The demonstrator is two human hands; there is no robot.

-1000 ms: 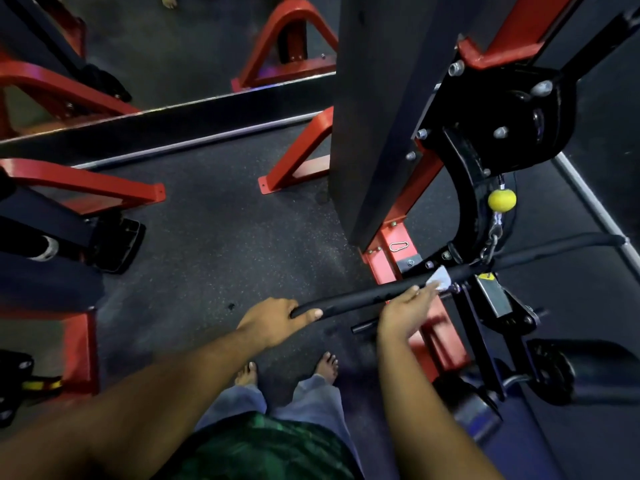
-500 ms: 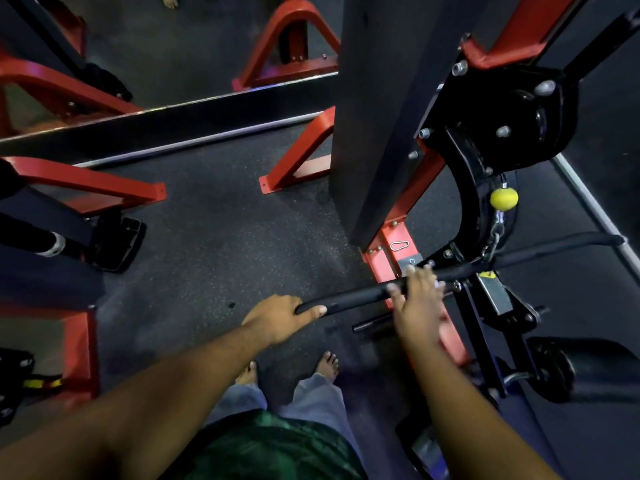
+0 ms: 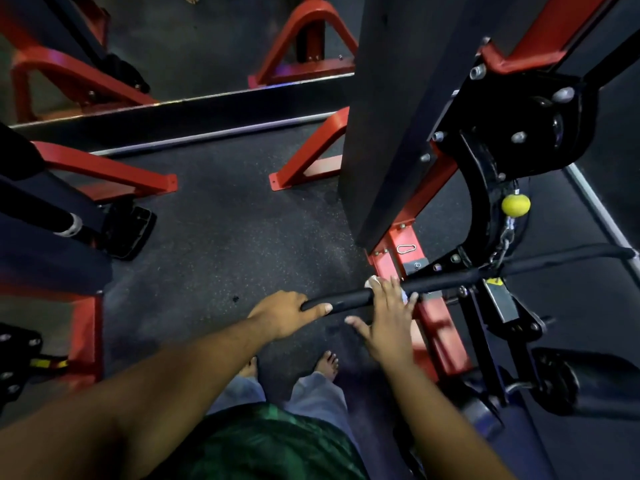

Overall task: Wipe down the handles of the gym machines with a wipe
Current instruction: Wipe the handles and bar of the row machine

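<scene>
Currently:
Left hand [image 3: 281, 313]: gripping bar [image 3: 349, 299] end, lower centre.
Right hand [image 3: 389, 313]: fingers straight, pressing wipe [image 3: 374, 281] onto bar.

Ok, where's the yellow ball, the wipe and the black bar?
yellow ball [image 3: 515, 204]: head view, middle of the ball.
wipe [image 3: 374, 280]: head view, white bit peeking past the fingers of the hand over the bar.
black bar [image 3: 346, 299]: head view, padded grip between the two hands.

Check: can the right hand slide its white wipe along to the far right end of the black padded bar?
Probably not in one pass. The right hand presses the white wipe on the black padded bar, but the chain clips on mid-bar, so it must lift over.
</scene>
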